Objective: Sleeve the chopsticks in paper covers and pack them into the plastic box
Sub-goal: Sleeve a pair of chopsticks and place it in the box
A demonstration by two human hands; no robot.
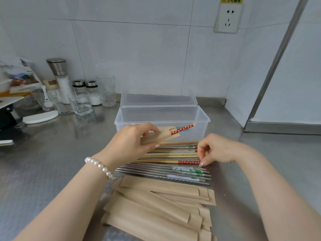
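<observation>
**Meanwhile, one sleeved chopstick held above the box, another pinched on the counter**

Up front, the left hand (pixel 134 139) grips a brown paper sleeve (pixel 157 137) between thumb and curled fingers, holding it tilted just above the near rim of the clear plastic box (pixel 201 129). A chopstick with a red patterned end (pixel 182 129) sticks out of the sleeve's open mouth, pointing right and slightly away. A pearl bracelet (pixel 99 166) circles that wrist.

The right hand (pixel 215 150) is curled, its thumb and fingertip pinching the red patterned end of a wooden chopstick (pixel 188 162) that lies flat on the steel counter (pixel 52 153). This chopstick sits within a row of loose chopsticks (pixel 173 153), wooden ones nearer the box and metal ones with green and white printed ends (pixel 187 172) nearer the person.

Closer still lies a spread stack of empty brown paper sleeves (pixel 156 206), overlapping one another.

The box stands open beyond the chopsticks, its hinged lid (pixel 159 98) upright behind it near the tiled wall. What lies inside the box cannot be told.

At the far left of the counter stand a salt grinder (pixel 60 79), two small shakers (pixel 86 91) and a few clear glasses (pixel 106 90). A wall socket (pixel 227 17) is mounted above right.
</observation>
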